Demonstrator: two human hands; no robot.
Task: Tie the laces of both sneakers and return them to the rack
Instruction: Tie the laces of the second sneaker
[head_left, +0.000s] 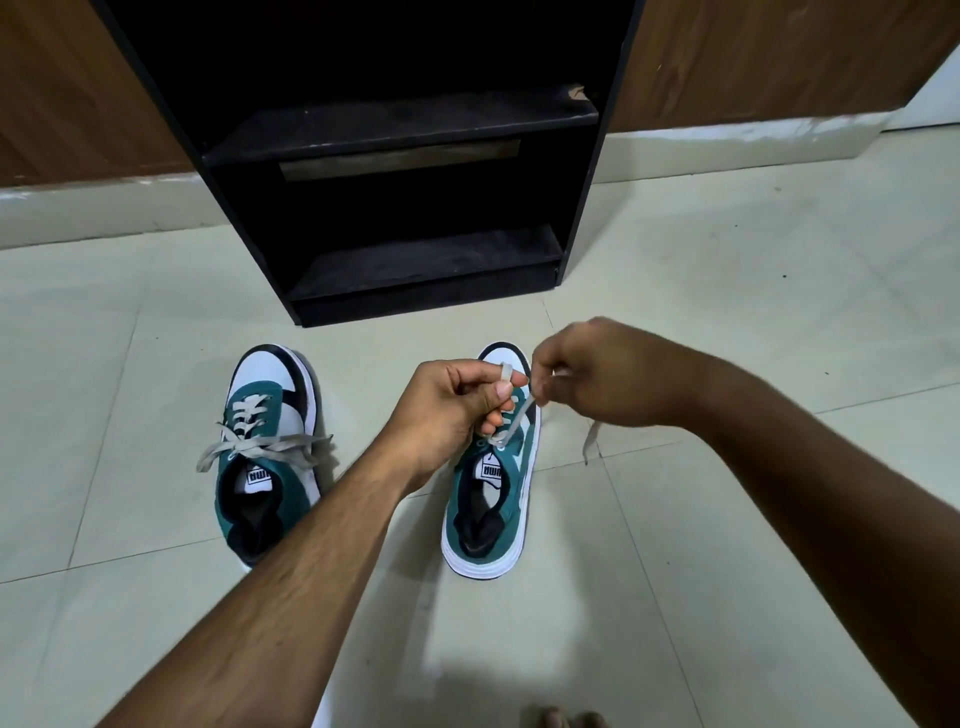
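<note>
Toes (566, 717) just inside the bottom edge, on the pale tiled floor (727, 545). Two bare forearms stretched forward from there over the tiles. Further on, two green-and-white sneakers side by side on the floor, toes towards the rack, well apart from each other. Left sneaker (267, 452) alone, untouched, its grey laces (260, 447) crossed at the top and spread loose to both sides, no bow seen. Right sneaker (493, 483) under both hands. Left hand (452, 405) above its tongue, fingers (501, 389) curled and clamped on a lace (511, 423), one turn looped over a fingertip. Right hand (597, 374) just beside, over the toe, fingers together in a pinch on the same lace, drawn taut up from the top eyelets. Another lace end (589, 439) hung loose down to the tiles on the right. Beyond the shoes, black rack (415, 260) upright against the brown wall panels (779, 57), two dusty shelves bare, lower shelf near floor level.
</note>
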